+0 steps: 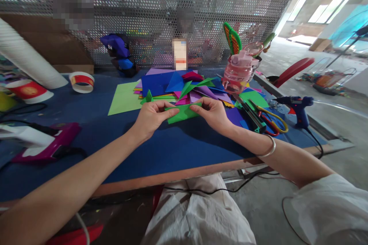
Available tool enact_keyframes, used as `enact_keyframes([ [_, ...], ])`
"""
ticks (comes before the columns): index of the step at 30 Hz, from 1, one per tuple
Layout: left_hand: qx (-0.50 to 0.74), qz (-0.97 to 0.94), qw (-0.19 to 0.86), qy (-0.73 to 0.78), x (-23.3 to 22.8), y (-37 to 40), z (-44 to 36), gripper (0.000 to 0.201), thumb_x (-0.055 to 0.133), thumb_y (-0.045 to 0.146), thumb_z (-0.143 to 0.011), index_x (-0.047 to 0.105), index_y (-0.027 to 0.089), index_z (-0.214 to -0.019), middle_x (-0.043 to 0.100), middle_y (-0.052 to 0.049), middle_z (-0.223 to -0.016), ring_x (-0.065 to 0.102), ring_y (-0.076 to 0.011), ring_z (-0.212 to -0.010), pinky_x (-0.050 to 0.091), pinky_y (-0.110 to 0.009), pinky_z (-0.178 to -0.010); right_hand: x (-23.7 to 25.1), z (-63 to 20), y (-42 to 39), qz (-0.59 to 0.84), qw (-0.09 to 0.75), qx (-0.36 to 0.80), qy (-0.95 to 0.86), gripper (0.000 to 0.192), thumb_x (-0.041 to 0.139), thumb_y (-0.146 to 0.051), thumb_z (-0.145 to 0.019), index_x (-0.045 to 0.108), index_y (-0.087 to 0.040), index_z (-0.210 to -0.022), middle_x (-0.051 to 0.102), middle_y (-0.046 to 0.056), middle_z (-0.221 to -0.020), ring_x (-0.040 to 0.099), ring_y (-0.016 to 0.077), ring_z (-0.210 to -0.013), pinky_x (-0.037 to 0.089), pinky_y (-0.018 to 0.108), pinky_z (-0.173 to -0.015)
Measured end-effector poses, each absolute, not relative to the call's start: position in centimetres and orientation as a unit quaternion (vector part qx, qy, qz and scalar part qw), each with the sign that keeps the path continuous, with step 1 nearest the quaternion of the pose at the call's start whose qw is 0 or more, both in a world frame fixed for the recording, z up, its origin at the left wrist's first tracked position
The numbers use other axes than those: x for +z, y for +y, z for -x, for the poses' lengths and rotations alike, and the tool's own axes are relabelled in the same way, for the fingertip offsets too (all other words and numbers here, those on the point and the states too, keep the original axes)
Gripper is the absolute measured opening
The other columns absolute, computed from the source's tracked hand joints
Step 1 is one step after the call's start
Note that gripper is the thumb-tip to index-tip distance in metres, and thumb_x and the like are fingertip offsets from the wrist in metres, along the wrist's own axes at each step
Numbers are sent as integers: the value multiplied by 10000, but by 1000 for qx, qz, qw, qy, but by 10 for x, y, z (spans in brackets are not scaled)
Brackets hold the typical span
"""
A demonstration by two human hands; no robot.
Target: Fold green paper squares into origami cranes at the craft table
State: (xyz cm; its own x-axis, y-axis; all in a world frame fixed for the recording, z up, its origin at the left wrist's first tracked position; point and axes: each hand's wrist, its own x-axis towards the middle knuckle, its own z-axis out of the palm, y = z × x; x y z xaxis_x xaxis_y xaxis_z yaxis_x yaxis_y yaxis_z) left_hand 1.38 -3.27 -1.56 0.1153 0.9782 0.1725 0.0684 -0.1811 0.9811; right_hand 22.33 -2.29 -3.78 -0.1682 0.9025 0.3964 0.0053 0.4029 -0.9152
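Observation:
A folded strip of green paper point(184, 114) is held just above the blue tabletop point(161, 153). My left hand point(153, 118) pinches its left end, thumb on top and fingers behind. At the other end, my right hand point(214, 114) grips it the same way. Behind the hands lies a heap of coloured paper, with a blue sheet point(155, 83) and folded green pieces point(186, 89) on it. A light green sheet point(122, 97) lies flat to the left of the heap.
To the right are scissors point(277, 120), a glue gun point(300, 107) and a pink bottle point(238, 72). Paper cups point(82, 82), a purple power strip point(66, 141) and a blue-and-black object point(122, 53) stand left. Perforated metal point(143, 7) rises behind the table.

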Motion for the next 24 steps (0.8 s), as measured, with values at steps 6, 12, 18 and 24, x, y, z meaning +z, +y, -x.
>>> enact_keyframes([
  [6, 467, -601, 459, 458, -12, -36, -14, 274, 849, 399, -583, 701, 182, -663, 605, 26, -626, 480, -102, -594, 357, -247, -589, -39, -223, -24, 383, 499, 394, -670, 355, 739, -526, -797, 661, -180, -793, 567, -30, -669, 457, 101, -608, 356, 257, -565],
  [12, 330, -654, 454, 507, -10, -34, -10, 225, 741, 403, -582, 661, 194, -591, 546, 24, -561, 433, -123, -577, 307, -277, -583, -37, -230, -23, 415, 386, 370, -736, 265, 697, -438, -808, 636, -180, -796, 493, -59, -606, 394, 89, -565, 282, 250, -535],
  [18, 212, -712, 459, 487, -8, -31, -4, 164, 784, 348, -505, 713, 202, -526, 652, -7, -721, 562, -168, -704, 396, -316, -702, -34, -234, -30, 428, 273, 386, -770, 222, 702, -393, -803, 659, -175, -784, 519, -53, -599, 424, 93, -557, 278, 246, -539],
  [24, 97, -814, 341, 460, -10, -31, 0, 187, 679, 381, -695, 700, 209, -623, 644, -13, -842, 612, -188, -782, 435, -330, -751, -31, -230, -40, 455, 240, 314, -798, 130, 689, -289, -842, 674, -170, -792, 552, -57, -622, 442, 87, -578, 306, 247, -584],
])
